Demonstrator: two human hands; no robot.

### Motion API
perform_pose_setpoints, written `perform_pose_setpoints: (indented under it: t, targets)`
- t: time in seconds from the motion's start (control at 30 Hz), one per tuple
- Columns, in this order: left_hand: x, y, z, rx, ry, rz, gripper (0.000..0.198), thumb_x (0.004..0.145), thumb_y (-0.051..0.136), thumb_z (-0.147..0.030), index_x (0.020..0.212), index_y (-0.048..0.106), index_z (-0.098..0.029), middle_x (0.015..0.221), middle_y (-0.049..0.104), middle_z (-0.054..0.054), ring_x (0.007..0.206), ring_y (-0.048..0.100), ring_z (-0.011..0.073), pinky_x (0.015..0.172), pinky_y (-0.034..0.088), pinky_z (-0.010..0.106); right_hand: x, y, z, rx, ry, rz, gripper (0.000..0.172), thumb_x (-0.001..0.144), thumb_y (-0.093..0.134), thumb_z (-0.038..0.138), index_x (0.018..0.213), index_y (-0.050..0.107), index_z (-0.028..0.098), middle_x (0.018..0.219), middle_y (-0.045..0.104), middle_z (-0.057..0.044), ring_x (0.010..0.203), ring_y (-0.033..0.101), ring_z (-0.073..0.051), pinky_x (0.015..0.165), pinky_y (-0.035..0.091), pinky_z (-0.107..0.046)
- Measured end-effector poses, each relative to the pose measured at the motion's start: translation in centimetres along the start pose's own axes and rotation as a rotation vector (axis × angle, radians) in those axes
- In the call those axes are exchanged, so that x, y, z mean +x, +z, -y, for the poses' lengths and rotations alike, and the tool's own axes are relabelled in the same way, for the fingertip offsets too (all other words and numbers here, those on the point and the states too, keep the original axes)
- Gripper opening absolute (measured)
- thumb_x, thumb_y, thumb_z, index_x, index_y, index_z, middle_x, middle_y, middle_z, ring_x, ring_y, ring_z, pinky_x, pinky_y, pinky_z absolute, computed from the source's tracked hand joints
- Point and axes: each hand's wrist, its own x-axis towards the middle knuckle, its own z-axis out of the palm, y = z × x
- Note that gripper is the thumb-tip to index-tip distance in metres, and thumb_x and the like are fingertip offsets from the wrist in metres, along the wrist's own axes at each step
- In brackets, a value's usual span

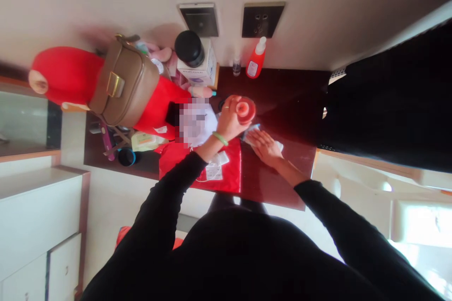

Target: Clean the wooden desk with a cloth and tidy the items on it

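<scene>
My left hand (pixel 229 120), with a green bangle at the wrist, is closed around a round red container (pixel 246 109) seen from its top, above the dark red tabletop (pixel 282 99). What is under the container is hidden. To its right, my right hand (pixel 265 145) holds a crumpled white wipe (pixel 278 146) down against the tabletop, fingers close together. A bit of blue shows at the wipe's far edge. Left of my left hand lies a white bundle (pixel 205 124), partly blurred out.
A red spray bottle (pixel 255 59) and a small clear bottle (pixel 236 67) stand by the wall. A black-lidded jar (pixel 189 49) sits on a white box (pixel 201 73). Leftward are a taupe handbag (pixel 129 84) and red fabric (pixel 67 75). A red bag (pixel 226 176) covers the front edge.
</scene>
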Motion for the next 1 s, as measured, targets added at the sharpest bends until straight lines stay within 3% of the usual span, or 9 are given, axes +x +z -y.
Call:
perform_pose_setpoints:
  t: [0.07,0.13,0.27,0.4,0.53,0.67,0.83,0.93,1.0]
  targets:
    - [2.5,1.4,-0.6,-0.009,0.004,0.015,0.098,0.075,0.096,-0.026,0.158,0.044,-0.022,0.163,0.052,0.021,0.158,0.051,0.0408,0.135,0.043,0.052,-3.8,0.1,-0.3,-0.046,0.079,-0.091,0.05,0.111,0.048,0.025,0.158,0.064,0.021,0.166,0.06,-0.009,0.165,0.044,-0.025,0.137,0.039,-0.052]
    - [5.1,3.5,-1.2,-0.021,-0.008,0.043,0.1,0.075,0.097,-0.025,0.16,0.044,-0.022,0.165,0.049,0.022,0.159,0.05,0.0414,0.136,0.042,0.052,-5.8,0.2,-1.2,-0.105,0.206,-0.218,0.051,0.111,0.049,0.027,0.159,0.063,0.018,0.166,0.06,-0.012,0.165,0.045,-0.029,0.135,0.04,-0.055]
    - [10.0,8.2,-2.6,-0.042,-0.046,0.093,0.1,0.079,0.095,-0.023,0.164,0.042,-0.023,0.17,0.044,0.021,0.161,0.047,0.0412,0.135,0.042,0.054,-5.9,0.4,-2.7,-0.169,0.366,-0.414,0.056,0.108,0.052,0.029,0.162,0.059,0.014,0.166,0.059,-0.018,0.164,0.045,-0.034,0.133,0.042,-0.059]
    - [13.9,11.1,-3.7,-0.047,-0.071,0.11,0.102,0.081,0.094,-0.021,0.167,0.04,-0.024,0.173,0.04,0.02,0.165,0.04,0.0403,0.136,0.041,0.054,-5.3,0.6,-2.7,-0.172,0.383,-0.426,0.057,0.107,0.051,0.027,0.162,0.059,0.015,0.166,0.059,-0.017,0.164,0.046,-0.035,0.131,0.044,-0.06]
    - [16.2,11.9,-4.3,-0.04,-0.076,0.105,0.098,0.081,0.092,-0.017,0.166,0.043,-0.022,0.175,0.039,0.019,0.167,0.038,0.0384,0.138,0.037,0.052,-5.5,0.5,-2.4,-0.152,0.394,-0.4,0.057,0.107,0.051,0.027,0.163,0.059,0.016,0.166,0.059,-0.017,0.164,0.046,-0.036,0.131,0.044,-0.061]
    - [16.8,11.9,-4.4,-0.033,-0.069,0.094,0.104,0.08,0.093,-0.017,0.169,0.041,-0.02,0.177,0.038,0.02,0.169,0.036,0.0369,0.14,0.033,0.051,-5.4,0.5,-2.5,-0.134,0.394,-0.398,0.058,0.107,0.05,0.026,0.163,0.059,0.016,0.166,0.059,-0.017,0.164,0.046,-0.035,0.132,0.043,-0.062]
    - [14.7,11.8,-4.4,-0.042,-0.044,-0.003,0.106,0.085,0.091,-0.026,0.174,0.034,-0.027,0.182,0.031,0.016,0.174,0.025,0.0372,0.14,0.032,0.059,-5.4,0.5,-2.5,-0.181,0.374,-0.429,0.053,0.108,0.05,0.026,0.158,0.063,0.014,0.164,0.061,-0.016,0.162,0.049,-0.035,0.131,0.046,-0.058]
    - [12.3,11.7,-4.8,0.006,-0.044,-0.082,0.093,0.092,0.084,-0.029,0.172,0.037,-0.028,0.181,0.033,0.016,0.173,0.027,0.0362,0.138,0.035,0.057,-5.4,0.5,-2.5,-0.192,0.38,-0.413,0.053,0.108,0.051,0.027,0.158,0.063,0.014,0.165,0.06,-0.016,0.162,0.049,-0.035,0.131,0.046,-0.057]
    - [10.6,11.8,-5.2,0.035,-0.061,-0.123,0.073,0.099,0.076,-0.03,0.166,0.047,-0.023,0.174,0.043,0.019,0.168,0.036,0.0358,0.136,0.037,0.054,-5.4,0.6,-2.6,-0.197,0.381,-0.407,0.053,0.108,0.05,0.027,0.157,0.064,0.014,0.165,0.06,-0.016,0.161,0.049,-0.035,0.131,0.046,-0.057]
